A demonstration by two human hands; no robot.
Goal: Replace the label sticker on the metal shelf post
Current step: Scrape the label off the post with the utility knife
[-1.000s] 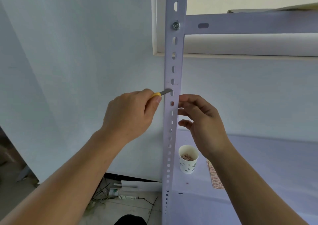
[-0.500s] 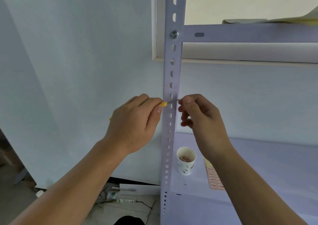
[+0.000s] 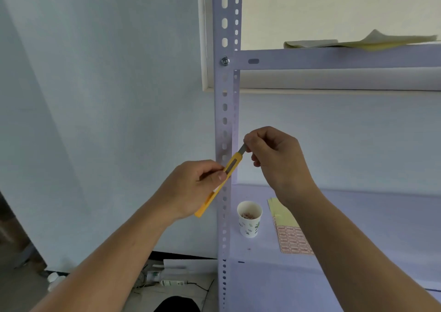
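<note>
A pale perforated metal shelf post (image 3: 224,111) runs up the middle of the view. My left hand (image 3: 191,187) grips a yellow utility knife (image 3: 229,171), held slanted in front of the post with its grey blade end pointing up and right. My right hand (image 3: 274,159) is just right of the post and pinches at the blade tip (image 3: 243,149) with thumb and fingertips. Whether a bit of sticker sits between those fingers I cannot tell. A sheet of red label stickers (image 3: 292,239) lies on the lower shelf, partly under my right forearm.
A white paper cup (image 3: 249,218) with small scraps inside stands on the lower shelf (image 3: 358,252) beside the post. Yellowish sheets (image 3: 358,42) lie on the upper shelf. Bottles, cables and a white box (image 3: 171,276) clutter the floor to the left, by the wall.
The knife has come off the post face and dropped lower, now tilted in front of it. My right hand has moved onto the blade tip. The view has tilted upward.
</note>
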